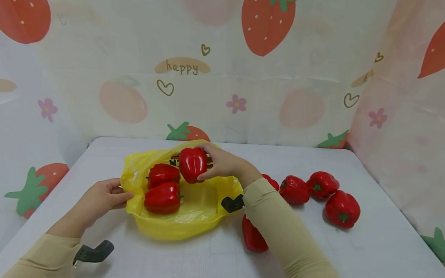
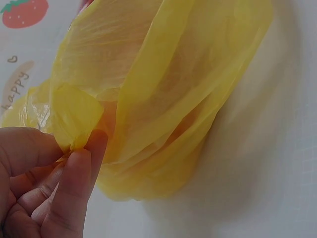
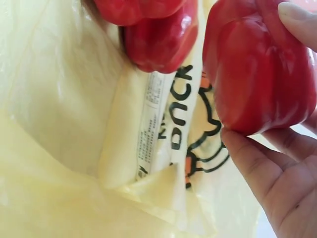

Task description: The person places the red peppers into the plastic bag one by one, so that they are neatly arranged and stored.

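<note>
A yellow plastic bag [image 1: 202, 199] lies spread open on the white table. My left hand [image 1: 104, 196] pinches its left edge; in the left wrist view the thumb and fingertips [image 2: 79, 163] gather a fold of the plastic. Over the bag's opening, my right hand [image 1: 223, 161] grips a red bell pepper [image 1: 193, 164], thumb on one side and fingers on the other. Inside the bag, to the left of that pepper, rest two more red bell peppers, an upper one [image 1: 164, 176] and a lower one [image 1: 163, 198]. Black lettering [image 3: 181, 109] on the bag shows in the right wrist view.
Right of the bag lie several red bell peppers, among them a front one [image 1: 254, 236] partly behind my right sleeve [image 1: 278, 222], and a far right one [image 1: 343, 209]. A strawberry-printed cloth [image 1: 217, 85] hangs behind the white table [image 1: 384, 243].
</note>
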The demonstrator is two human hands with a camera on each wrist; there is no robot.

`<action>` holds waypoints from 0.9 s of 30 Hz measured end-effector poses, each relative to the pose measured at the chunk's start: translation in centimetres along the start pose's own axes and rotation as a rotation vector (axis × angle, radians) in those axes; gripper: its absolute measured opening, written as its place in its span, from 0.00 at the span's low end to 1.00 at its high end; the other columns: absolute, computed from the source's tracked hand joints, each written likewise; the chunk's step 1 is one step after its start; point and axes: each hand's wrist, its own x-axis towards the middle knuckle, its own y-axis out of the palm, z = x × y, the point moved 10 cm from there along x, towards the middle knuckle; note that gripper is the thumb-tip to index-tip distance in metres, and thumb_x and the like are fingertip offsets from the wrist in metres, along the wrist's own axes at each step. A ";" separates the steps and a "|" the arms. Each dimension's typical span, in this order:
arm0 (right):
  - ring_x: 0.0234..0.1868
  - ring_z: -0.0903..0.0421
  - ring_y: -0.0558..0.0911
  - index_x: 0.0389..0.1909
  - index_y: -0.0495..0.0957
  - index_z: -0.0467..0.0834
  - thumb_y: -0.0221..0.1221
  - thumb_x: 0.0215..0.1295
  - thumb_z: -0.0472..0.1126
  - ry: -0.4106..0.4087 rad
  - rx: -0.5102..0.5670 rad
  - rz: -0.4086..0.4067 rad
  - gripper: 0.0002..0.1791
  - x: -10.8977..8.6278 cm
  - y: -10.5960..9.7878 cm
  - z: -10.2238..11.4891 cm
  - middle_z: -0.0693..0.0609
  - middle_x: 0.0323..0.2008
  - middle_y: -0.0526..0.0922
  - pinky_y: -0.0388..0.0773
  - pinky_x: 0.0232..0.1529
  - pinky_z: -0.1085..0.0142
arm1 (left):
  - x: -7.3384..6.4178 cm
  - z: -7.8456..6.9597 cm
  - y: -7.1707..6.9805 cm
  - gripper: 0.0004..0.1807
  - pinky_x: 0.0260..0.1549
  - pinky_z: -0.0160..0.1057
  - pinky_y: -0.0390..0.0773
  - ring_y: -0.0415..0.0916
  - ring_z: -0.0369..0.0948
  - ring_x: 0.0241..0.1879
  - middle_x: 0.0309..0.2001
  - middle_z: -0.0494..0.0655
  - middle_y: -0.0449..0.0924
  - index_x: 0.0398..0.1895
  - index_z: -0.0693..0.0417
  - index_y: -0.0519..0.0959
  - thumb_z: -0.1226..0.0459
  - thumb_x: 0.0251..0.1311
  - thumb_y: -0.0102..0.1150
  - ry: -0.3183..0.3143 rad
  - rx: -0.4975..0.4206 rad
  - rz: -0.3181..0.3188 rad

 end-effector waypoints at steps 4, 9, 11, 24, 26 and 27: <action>0.56 0.53 0.69 0.63 0.55 0.49 0.69 0.46 0.39 0.043 -0.036 0.004 0.44 0.5 0.6 -0.5 0.52 0.56 0.67 0.77 0.47 0.65 | 0.0 0.0 -0.1 0.34 0.41 0.42 0.79 0.79 0.43 0.41 0.50 0.59 0.77 0.61 0.64 0.65 0.53 0.56 0.60 0.004 0.002 0.000; 0.55 0.54 0.68 0.64 0.54 0.48 0.70 0.46 0.42 0.088 -0.130 0.005 0.46 1.0 1.0 -0.9 0.53 0.56 0.67 0.77 0.46 0.66 | 0.0 0.0 -0.2 0.35 0.41 0.42 0.79 0.79 0.44 0.41 0.50 0.59 0.76 0.61 0.65 0.64 0.53 0.55 0.60 0.006 0.005 -0.001; 0.55 0.55 0.69 0.65 0.53 0.48 0.70 0.47 0.44 0.102 -0.174 0.006 0.47 1.2 1.1 -1.0 0.52 0.57 0.67 0.77 0.46 0.67 | 0.0 0.0 -0.2 0.35 0.41 0.42 0.79 0.79 0.44 0.41 0.50 0.59 0.77 0.61 0.65 0.64 0.53 0.55 0.60 0.007 0.001 -0.001; 0.53 0.57 0.68 0.65 0.53 0.47 0.70 0.45 0.48 0.193 -0.231 0.016 0.48 2.1 1.7 -2.2 0.53 0.55 0.67 0.74 0.49 0.67 | -0.1 0.0 -0.3 0.34 0.41 0.41 0.80 0.79 0.43 0.41 0.49 0.59 0.77 0.61 0.64 0.65 0.54 0.56 0.60 0.020 -0.002 0.003; 0.53 0.56 0.68 0.64 0.54 0.47 0.71 0.45 0.48 0.203 -0.229 0.013 0.47 2.2 1.7 -2.3 0.53 0.55 0.68 0.74 0.49 0.67 | -0.1 0.0 -0.4 0.34 0.41 0.41 0.80 0.79 0.43 0.41 0.49 0.58 0.77 0.61 0.64 0.65 0.54 0.56 0.60 0.021 -0.001 0.002; 0.53 0.56 0.68 0.63 0.55 0.47 0.71 0.45 0.48 0.208 -0.229 0.011 0.47 2.2 1.6 -2.3 0.53 0.54 0.68 0.74 0.50 0.67 | -0.1 0.0 -0.4 0.34 0.41 0.41 0.80 0.79 0.44 0.41 0.49 0.58 0.77 0.61 0.64 0.65 0.54 0.56 0.60 0.022 0.000 0.003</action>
